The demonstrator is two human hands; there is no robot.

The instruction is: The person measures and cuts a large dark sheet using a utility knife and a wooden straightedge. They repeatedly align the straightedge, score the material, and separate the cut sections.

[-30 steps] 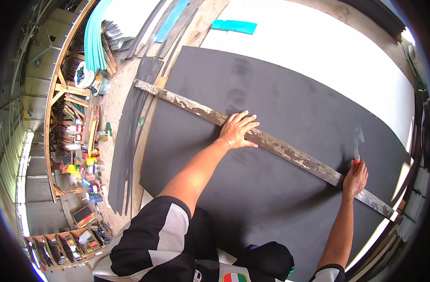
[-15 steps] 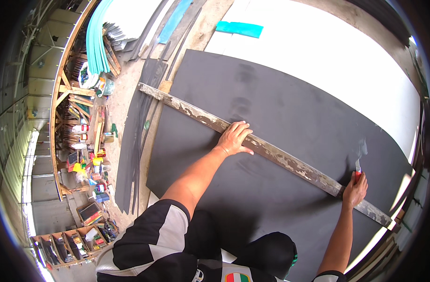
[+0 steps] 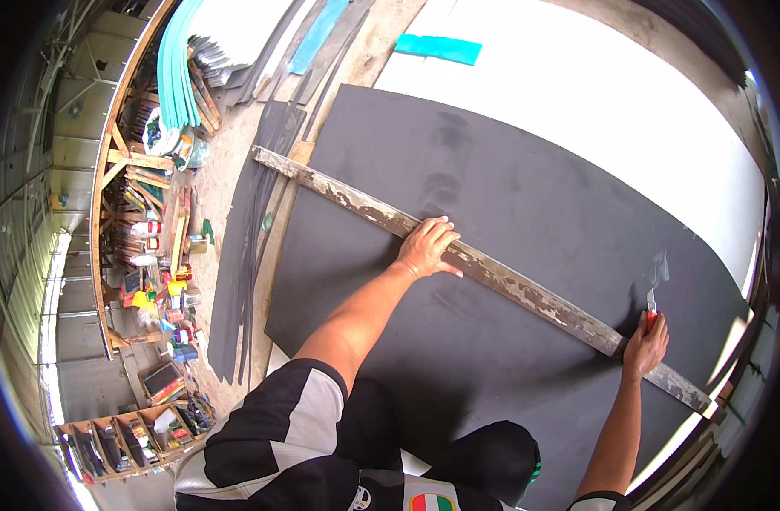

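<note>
The long, flaking straightedge (image 3: 526,285) looks stiff and weighty, best pinned mid-length, where the left hand (image 3: 425,249) lies fingers spread, while the right hand (image 3: 647,351) curls around a red-handled knife (image 3: 651,302).

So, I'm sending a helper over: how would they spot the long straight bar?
Find the big dark grey sheet. Lying slantwise across it, under the left hand, is the bar. Its patchy brown-and-pale surface sets it apart from the plain dark strips at left.
</note>
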